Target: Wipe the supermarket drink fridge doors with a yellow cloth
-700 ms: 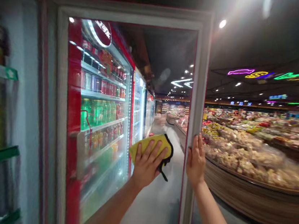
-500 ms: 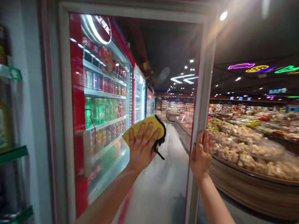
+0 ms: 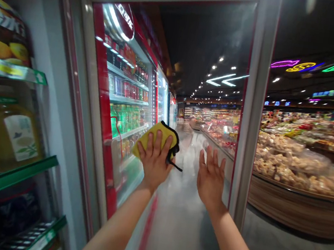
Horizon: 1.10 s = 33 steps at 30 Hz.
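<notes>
Under my left hand (image 3: 155,160) a yellow cloth (image 3: 142,141) with a black edge and a dangling black strap is held flat to the glass pane (image 3: 175,207) of a fridge door. The fingers of that hand are stretched over the cloth. My right hand (image 3: 211,179) is open, palm towards the same glass, its fingers pointing up; whether it touches the pane I cannot tell. The door's grey frame (image 3: 247,143) stands just right of my right hand.
On the left, fridge shelves (image 3: 11,175) with green edges hold juice bottles (image 3: 21,135). Through the glass shows a red drinks fridge (image 3: 128,83). At right stands a rounded wooden display (image 3: 299,208) heaped with bagged goods (image 3: 290,160).
My right hand has left the door's frame and shifted left, in front of the glass. The left hand stays on the cloth. The view has tilted down and turned slightly left.
</notes>
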Each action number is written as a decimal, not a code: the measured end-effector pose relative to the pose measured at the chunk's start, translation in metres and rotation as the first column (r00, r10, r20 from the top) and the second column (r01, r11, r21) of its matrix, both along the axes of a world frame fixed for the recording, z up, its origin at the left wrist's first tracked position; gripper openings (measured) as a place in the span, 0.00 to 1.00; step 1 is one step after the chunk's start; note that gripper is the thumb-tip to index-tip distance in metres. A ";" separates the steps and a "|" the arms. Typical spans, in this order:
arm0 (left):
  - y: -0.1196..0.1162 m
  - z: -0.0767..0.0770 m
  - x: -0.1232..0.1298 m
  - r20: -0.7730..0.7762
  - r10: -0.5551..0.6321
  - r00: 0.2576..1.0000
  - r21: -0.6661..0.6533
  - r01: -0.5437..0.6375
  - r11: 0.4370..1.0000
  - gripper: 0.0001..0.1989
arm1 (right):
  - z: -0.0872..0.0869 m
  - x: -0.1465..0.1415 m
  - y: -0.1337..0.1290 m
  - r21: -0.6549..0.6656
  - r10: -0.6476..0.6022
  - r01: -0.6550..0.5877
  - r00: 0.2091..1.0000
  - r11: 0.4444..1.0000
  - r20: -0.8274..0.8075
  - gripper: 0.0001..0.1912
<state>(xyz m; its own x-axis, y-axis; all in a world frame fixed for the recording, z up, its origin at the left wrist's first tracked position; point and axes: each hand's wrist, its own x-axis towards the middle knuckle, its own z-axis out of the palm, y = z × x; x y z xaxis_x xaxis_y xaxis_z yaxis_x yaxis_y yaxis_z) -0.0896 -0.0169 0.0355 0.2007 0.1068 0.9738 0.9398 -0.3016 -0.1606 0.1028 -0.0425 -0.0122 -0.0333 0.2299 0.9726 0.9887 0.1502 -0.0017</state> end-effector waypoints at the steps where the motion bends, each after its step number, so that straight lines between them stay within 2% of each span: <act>1: 0.000 -0.006 -0.005 0.048 0.015 0.999 0.008 -0.015 1.000 0.36 | -0.001 -0.002 -0.001 -0.014 -0.014 0.014 1.000 1.000 -0.012 0.33; 3: -0.001 -0.026 -0.011 0.075 0.024 0.997 0.010 -0.025 1.000 0.36 | -0.001 -0.006 -0.005 -0.058 -0.037 0.035 0.999 0.998 -0.031 0.33; 4: -0.002 -0.037 -0.011 0.035 0.013 0.999 0.002 -0.013 1.000 0.37 | 0.000 -0.007 -0.007 -0.083 -0.045 0.041 0.998 0.996 -0.040 0.33; 6: -0.005 -0.051 -0.009 -0.116 -0.036 0.993 -0.022 0.034 0.999 0.36 | 0.004 -0.009 -0.014 -0.133 -0.052 0.044 0.997 0.990 -0.056 0.33; 7: -0.006 -0.053 -0.007 -0.192 -0.064 0.979 -0.035 0.058 0.998 0.36 | 0.006 -0.010 -0.018 -0.156 -0.054 0.043 0.996 0.987 -0.068 0.33; 10: -0.009 -0.036 -0.008 -0.266 -0.094 0.959 -0.067 0.079 0.995 0.35 | 0.007 -0.017 -0.029 -0.213 -0.052 0.030 0.994 0.977 -0.097 0.32; 12: -0.008 -0.021 -0.017 -0.207 -0.075 0.976 -0.080 0.059 0.995 0.36 | 0.002 -0.024 -0.034 -0.242 -0.041 0.018 0.995 0.970 -0.090 0.33; 14: -0.007 -0.019 -0.030 -0.078 -0.027 0.997 -0.078 0.021 0.997 0.36 | -0.008 -0.032 -0.036 -0.260 -0.030 0.012 0.998 0.966 -0.064 0.34; 16: -0.006 -0.036 -0.044 0.088 0.039 0.995 -0.067 -0.033 0.997 0.35 | -0.019 -0.038 -0.036 -0.264 -0.026 0.015 0.999 0.965 -0.039 0.35; 18: -0.006 -0.066 -0.054 0.174 0.076 0.982 -0.061 -0.067 0.996 0.35 | -0.026 -0.041 -0.034 -0.263 -0.021 0.016 1.000 0.965 -0.014 0.36; 20: -0.009 -0.093 -0.058 0.049 0.031 0.998 -0.067 -0.028 0.997 0.35 | -0.029 -0.042 -0.034 -0.263 -0.020 0.021 1.000 0.965 0.006 0.38; 21: -0.010 -0.100 -0.059 -0.044 0.001 0.999 -0.074 -0.004 0.997 0.34 | -0.030 -0.042 -0.035 -0.263 -0.023 0.025 1.000 0.964 0.012 0.38; 23: -0.012 -0.097 -0.060 -0.197 -0.041 0.980 -0.106 0.020 0.994 0.34 | -0.029 -0.041 -0.037 -0.263 -0.035 0.038 0.999 0.964 0.017 0.39; 25: -0.013 -0.077 -0.063 -0.230 -0.038 0.972 -0.135 0.007 0.991 0.33 | -0.029 -0.042 -0.040 -0.261 -0.042 0.043 0.999 0.964 0.011 0.39; 27: -0.012 -0.054 -0.070 -0.133 0.001 0.991 -0.139 -0.020 0.990 0.34 | -0.031 -0.046 -0.042 -0.242 -0.040 0.036 0.999 0.970 -0.009 0.40; 29: -0.010 -0.045 -0.080 0.051 0.064 0.997 -0.137 -0.057 0.989 0.34 | -0.035 -0.053 -0.041 -0.214 -0.004 0.001 1.000 0.977 -0.013 0.40; 31: -0.010 -0.057 -0.089 0.207 0.116 0.971 -0.154 -0.085 0.984 0.34 | -0.041 -0.062 -0.040 -0.213 0.050 -0.046 0.999 0.976 0.017 0.41; 33: -0.012 -0.084 -0.096 0.217 0.124 0.968 -0.182 -0.085 0.980 0.33 | -0.045 -0.071 -0.040 -0.244 0.077 -0.063 0.996 0.968 0.047 0.42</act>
